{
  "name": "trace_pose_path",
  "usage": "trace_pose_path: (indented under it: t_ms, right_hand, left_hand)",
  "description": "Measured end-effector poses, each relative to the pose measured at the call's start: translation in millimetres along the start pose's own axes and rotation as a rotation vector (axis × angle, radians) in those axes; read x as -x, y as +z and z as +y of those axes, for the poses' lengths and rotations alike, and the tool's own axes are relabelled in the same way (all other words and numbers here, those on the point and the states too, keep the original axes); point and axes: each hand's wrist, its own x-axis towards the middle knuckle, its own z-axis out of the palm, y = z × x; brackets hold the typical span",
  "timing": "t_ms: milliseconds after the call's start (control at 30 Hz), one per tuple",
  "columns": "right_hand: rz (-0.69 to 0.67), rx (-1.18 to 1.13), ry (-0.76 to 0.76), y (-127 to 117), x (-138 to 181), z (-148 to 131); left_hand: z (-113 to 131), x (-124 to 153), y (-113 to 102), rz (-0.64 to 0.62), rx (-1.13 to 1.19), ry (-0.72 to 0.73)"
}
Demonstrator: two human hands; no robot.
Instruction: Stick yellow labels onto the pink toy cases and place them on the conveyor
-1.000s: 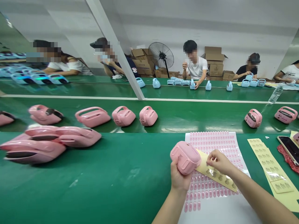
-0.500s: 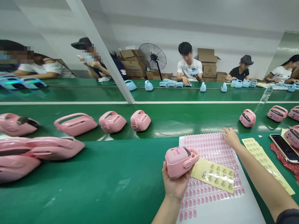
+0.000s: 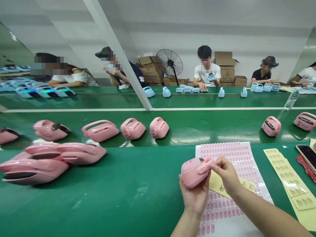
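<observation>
In the head view, my left hand (image 3: 196,194) grips a pink portable speaker (image 3: 192,174) from below, its carry handle pointing right. The thumb and fingers of my right hand (image 3: 227,172) are pinched together at the end of that handle; whatever is between the fingertips is too small to make out. Beneath both hands lies a white sheet with rows of pink oval stickers (image 3: 208,215). On it rests a yellow sticker sheet (image 3: 218,189), partly hidden by the right hand and the speaker.
Several pink speakers (image 3: 37,169) are grouped at left, with more in a row (image 3: 133,128) behind. Yellow sticker sheets (image 3: 286,174) and a phone (image 3: 307,156) lie at right. Across the green table (image 3: 118,197) are blue speakers (image 3: 166,92), a bottle (image 3: 291,99) and several co-workers.
My right hand has come from the top right corner of the oval sticker sheet to the speaker's handle. The left hand still holds the speaker. My view has turned slightly left.
</observation>
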Motion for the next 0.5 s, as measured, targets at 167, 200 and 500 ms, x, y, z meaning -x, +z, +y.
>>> trace_pose_path:
  t_ms: [167,200,500]
  right_hand:
    - [0.090,0.010,0.023,25,8,-2]
    - [0.089,0.029,0.026,24,8,-2]
    - [0.107,0.157,-0.056,22,8,5]
  left_hand:
    - [-3,2,4,0.069,0.010,0.045]
    - [-4,2,5,0.080,0.011,0.044]
    - [-5,3,7,0.028,0.001,0.020]
